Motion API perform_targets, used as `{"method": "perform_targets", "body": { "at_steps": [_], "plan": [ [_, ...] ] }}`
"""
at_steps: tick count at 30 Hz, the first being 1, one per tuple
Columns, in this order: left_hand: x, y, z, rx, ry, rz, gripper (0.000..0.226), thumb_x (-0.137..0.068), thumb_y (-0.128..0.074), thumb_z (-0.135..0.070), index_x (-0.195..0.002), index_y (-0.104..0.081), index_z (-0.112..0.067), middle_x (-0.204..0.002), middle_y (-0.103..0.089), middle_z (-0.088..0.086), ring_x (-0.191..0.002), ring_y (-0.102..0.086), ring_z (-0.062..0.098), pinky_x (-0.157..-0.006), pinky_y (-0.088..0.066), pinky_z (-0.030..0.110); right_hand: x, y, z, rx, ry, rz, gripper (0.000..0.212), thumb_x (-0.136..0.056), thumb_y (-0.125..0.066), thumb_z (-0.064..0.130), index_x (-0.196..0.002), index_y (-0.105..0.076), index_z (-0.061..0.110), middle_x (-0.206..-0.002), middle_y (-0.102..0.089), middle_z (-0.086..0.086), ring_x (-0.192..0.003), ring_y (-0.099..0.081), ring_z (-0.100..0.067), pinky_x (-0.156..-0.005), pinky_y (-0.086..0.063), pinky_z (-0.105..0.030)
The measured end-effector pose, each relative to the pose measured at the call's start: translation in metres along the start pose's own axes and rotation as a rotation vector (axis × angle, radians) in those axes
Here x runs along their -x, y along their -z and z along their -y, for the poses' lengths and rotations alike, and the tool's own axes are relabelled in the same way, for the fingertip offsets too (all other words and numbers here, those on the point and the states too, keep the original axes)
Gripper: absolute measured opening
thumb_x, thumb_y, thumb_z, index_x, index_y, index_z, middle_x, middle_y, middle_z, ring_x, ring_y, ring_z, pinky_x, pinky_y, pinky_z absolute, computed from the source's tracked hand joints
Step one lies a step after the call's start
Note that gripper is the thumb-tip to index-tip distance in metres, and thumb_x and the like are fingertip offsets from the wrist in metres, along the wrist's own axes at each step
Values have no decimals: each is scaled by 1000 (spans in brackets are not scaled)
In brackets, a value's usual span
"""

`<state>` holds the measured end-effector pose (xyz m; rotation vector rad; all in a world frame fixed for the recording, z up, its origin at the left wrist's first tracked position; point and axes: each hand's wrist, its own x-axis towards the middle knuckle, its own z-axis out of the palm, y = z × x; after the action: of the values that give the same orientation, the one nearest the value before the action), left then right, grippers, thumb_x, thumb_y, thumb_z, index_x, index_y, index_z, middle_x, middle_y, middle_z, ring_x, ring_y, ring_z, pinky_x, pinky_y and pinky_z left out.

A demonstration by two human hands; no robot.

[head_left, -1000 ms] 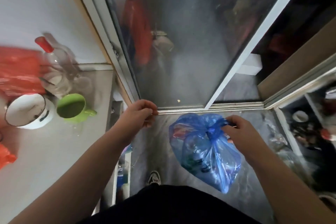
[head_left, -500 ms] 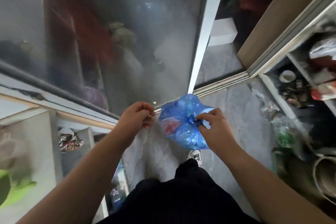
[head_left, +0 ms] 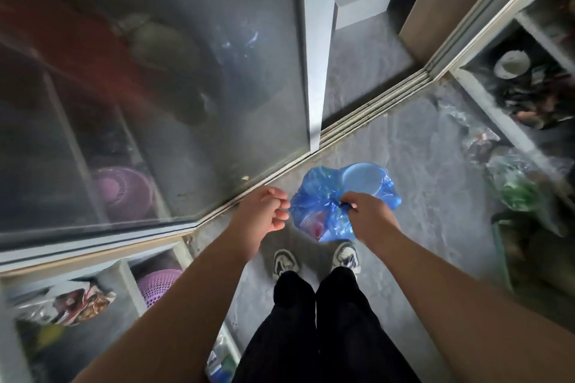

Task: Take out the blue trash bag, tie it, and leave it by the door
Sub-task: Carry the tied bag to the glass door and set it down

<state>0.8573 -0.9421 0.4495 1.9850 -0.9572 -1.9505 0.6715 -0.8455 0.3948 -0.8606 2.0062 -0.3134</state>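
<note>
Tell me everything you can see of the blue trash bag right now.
The blue trash bag is thin, see-through plastic, crumpled and bulging with rubbish; a pale round lid-like shape and something red show through it. Its neck is gathered into a tight twist, pinched by the right hand. It sits low in front of the shoes, next to the sliding door's track; whether it rests on the floor or hangs cannot be told. The left hand is curled beside it, seemingly not touching.

I'm standing at home by a sliding glass door (head_left: 174, 78) on its floor track (head_left: 373, 109), grey floor (head_left: 413, 165) underfoot, cluttered storage shelves (head_left: 529, 84) and a purple basket (head_left: 157, 284) alongside
</note>
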Motion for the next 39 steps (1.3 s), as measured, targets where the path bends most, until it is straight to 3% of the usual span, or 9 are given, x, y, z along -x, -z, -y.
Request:
{"method": "perform_targets", "body": {
  "at_steps": [8,11,17,21,23,26,32,36,39],
  "plan": [
    [-128,-35,39,-89,77,-20,25,-92,-41,0,-82,-58,-17,-77,-63,2,-62,-55,17,-60,-48,27,-99,-57,-49,51,40,-23,30,-96,-46,24,-113,-70,31,-117,-66,1,-104,-63,-30,-79,-45,-31],
    [-177,-39,61,-35,64,-46,27,-93,-40,0,-81,-58,-17,-78,-62,3,-63,-54,18,-63,-47,28,-134,-85,-69,25,89,-26,28,-97,-49,22,-112,-71,27,-113,-64,0,-101,-63,-27,-76,-38,-27],
    [-266,-48,114,30,74,-86,27,-93,-40,0,-83,-59,-17,-81,-62,4,-66,-56,18,-67,-48,31,-190,-142,-107,-61,147,-53,31,-91,-51,13,-111,-72,25,-113,-66,2,-99,-64,-24,-83,-49,-32],
    [-313,-51,144,44,73,-123,23,-92,-44,-3,-88,-62,-17,-86,-66,4,-70,-60,19,-68,-52,34,-226,-173,-121,-134,150,-85,35,-94,-49,9,-117,-71,23,-116,-65,7,-95,-60,-13,-77,-40,-19],
    [-330,-50,157,57,82,-132,22,-91,-46,-3,-87,-63,-17,-87,-67,4,-72,-61,20,-68,-53,35,-240,-187,-124,-195,129,-99,34,-95,-49,11,-118,-70,22,-118,-66,7,-97,-58,-11,-77,-38,-14],
    [-348,-45,170,38,82,-141,21,-91,-48,-4,-87,-64,-18,-90,-67,5,-75,-63,21,-68,-54,35,-259,-209,-118,-307,61,-98,35,-95,-46,13,-120,-69,24,-118,-69,6,-104,-62,-15,-85,-44,-22],
    [-361,-29,181,31,73,-143,24,-93,-44,-4,-86,-62,-18,-90,-65,3,-75,-61,19,-71,-52,35,-290,-240,-117,-408,-59,-27,37,-92,-47,17,-122,-66,30,-113,-72,7,-96,-65,-19,-83,-51,-28],
    [-365,-26,182,23,63,-130,21,-94,-46,-4,-88,-62,-17,-90,-65,3,-75,-62,19,-71,-53,35,-304,-246,-130,-429,-159,52,51,-87,-46,12,-132,-58,33,-121,-65,6,-90,-62,-22,-62,-46,-22],
    [-362,-26,183,29,75,-115,19,-94,-48,-6,-91,-63,-16,-91,-66,4,-76,-63,19,-71,-53,35,-305,-245,-133,-444,-147,45,58,-86,-45,10,-137,-53,38,-124,-63,9,-89,-64,-21,-59,-46,-23]
  ]
}}
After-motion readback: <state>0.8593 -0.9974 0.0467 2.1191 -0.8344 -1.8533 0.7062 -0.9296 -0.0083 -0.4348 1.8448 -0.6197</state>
